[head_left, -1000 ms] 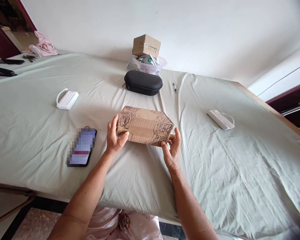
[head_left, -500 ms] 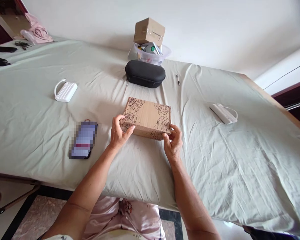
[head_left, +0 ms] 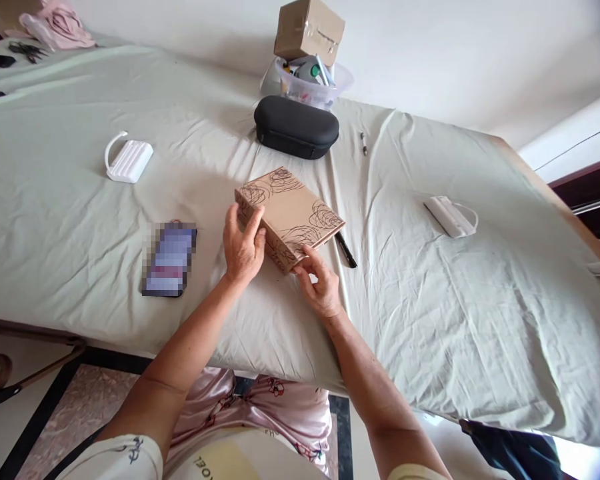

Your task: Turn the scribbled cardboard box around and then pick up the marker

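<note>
Cardboard box [head_left: 293, 212]: tilted, mid-worktop [head_left: 80, 220], just beside a black marker [head_left: 346, 251]. Left hand [head_left: 243, 248] clasped its near-left edge; right hand [head_left: 320, 287] pinched the near corner. Phone [head_left: 169, 260] lay to its left.

A home room — a sheet-draped table [head_left: 130, 220] by a plain wall, pink cloth [head_left: 60, 23], dark wooden furniture [head_left: 593, 200].

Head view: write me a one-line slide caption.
Left hand and right hand hold a scribbled cardboard box at the sheet-covered table, a black marker beside it.
</note>
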Motion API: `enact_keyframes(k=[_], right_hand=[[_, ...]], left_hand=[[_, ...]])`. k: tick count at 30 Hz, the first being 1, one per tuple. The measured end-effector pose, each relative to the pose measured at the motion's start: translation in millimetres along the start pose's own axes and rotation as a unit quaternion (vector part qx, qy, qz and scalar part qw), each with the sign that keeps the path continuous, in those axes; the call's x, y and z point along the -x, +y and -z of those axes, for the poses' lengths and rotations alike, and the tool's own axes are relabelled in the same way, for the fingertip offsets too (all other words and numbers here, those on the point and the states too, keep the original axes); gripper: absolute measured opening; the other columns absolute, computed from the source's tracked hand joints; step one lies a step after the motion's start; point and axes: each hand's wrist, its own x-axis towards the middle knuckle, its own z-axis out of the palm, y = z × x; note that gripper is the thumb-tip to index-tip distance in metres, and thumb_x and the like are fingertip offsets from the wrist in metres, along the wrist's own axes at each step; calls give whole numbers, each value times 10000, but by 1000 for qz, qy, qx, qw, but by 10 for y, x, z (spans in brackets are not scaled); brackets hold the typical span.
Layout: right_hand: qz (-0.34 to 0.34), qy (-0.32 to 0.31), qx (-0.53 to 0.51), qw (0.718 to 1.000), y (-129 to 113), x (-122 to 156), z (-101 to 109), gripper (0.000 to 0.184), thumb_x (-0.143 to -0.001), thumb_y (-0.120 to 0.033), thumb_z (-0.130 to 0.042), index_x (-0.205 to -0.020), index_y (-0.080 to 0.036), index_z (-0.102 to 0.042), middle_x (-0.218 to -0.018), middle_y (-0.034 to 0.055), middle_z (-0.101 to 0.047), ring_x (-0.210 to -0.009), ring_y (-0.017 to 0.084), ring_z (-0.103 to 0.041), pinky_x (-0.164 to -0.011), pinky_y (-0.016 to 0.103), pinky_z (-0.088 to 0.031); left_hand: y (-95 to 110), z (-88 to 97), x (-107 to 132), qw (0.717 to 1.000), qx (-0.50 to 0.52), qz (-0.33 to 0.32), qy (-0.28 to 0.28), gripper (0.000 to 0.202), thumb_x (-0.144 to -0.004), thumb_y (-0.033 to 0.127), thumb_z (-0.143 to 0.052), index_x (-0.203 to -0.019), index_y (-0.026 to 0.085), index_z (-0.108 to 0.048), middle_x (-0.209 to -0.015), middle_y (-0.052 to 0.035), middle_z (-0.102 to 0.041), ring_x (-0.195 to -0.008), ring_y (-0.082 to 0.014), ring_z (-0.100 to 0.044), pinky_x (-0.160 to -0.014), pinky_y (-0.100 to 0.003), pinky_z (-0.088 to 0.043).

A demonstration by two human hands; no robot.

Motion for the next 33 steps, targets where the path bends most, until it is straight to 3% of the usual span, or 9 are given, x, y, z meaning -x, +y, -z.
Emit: enact_keyframes(k=[4,7,9,12,16,19,26,29,33], right_hand=[[48,-45,29,997,-25,18,-112,557,-1079,-263,-538,-1628,-323,-467,-928,10,-787,-734,121,-729,-738,288,-660],[6,-21,72,997,-1,26,-98,469,-1079,-324,-542,-1545,-319,-588,-995,36,-825,-670,121,-720,-689,285,-660],[-35,13,78,996,23,22,-62,402,-1080,-353,-526,-1451,-320,-676,-1005,37,-833,-650,121,-719,-660,286,-657],[-86,77,78,990,74,-14,15,370,-1075,-369,-508,-1359,-307,-737,-857,-3,-800,-595,112,-683,-614,277,-629],[-147,171,105,969,162,-93,160,388,-1051,-450,-541,-1320,-270,-755,-683,-37,-702,-508,108,-581,-549,274,-558],[-197,209,107,952,228,-131,258,449,-1026,-532,-567,-1332,-250,-736,-656,-41,-685,-495,111,-550,-557,285,-535],[-257,185,50,947,293,-155,276,465,-930,-677,-610,-993,-225,-696,-632,-32,-676,-470,108,-518,-504,263,-451],[-277,145,54,948,257,-157,275,398,-924,-629,-609,-963,-234,-639,-655,-38,-686,-483,106,-525,-528,264,-456],[-295,92,93,946,220,-146,293,290,-922,-511,-593,-1030,-243,-615,-708,-36,-716,-559,128,-587,-611,283,-482]], left_hand=[[138,-15,95,993,43,-102,-43,569,-1129,555,-335,-1419,219,-691,-1648,-169,-462,-1549,-319,-471,-1287,-485,-404],[202,-10,132,984,54,-158,-65,576,-1106,607,-397,-1415,218,-687,-1651,-174,-462,-1526,-310,-506,-1234,-452,-476],[213,-9,136,983,46,-165,-61,543,-1087,600,-478,-1414,219,-687,-1636,-181,-478,-1513,-311,-521,-1210,-447,-503],[206,-10,125,985,47,-157,-59,485,-1086,556,-518,-1384,222,-705,-1595,-183,-518,-1492,-304,-544,-1181,-439,-533],[201,2,104,984,62,-150,-74,475,-1109,538,-461,-1347,218,-719,-1570,-183,-545,-1474,-284,-563,-1133,-414,-570],[202,18,86,985,77,-139,-69,472,-1135,494,-401,-1314,208,-731,-1549,-185,-571,-1337,-236,-664,-1105,-389,-583],[94,-1,33,987,103,-103,-60,413,-1128,476,-451,-1352,226,-692,-1543,-153,-601,-1409,-245,-627,-1211,-427,-525],[-13,-44,17,984,132,-80,-85,436,-1100,417,-539,-1503,253,-566,-1505,-137,-638,-1390,-239,-641,-1126,-384,-594],[-117,-102,16,980,154,-25,-121,672,-1033,349,-642,-1639,268,-361,-1539,-143,-622,-1392,-266,-644,-990,-365,-662]])
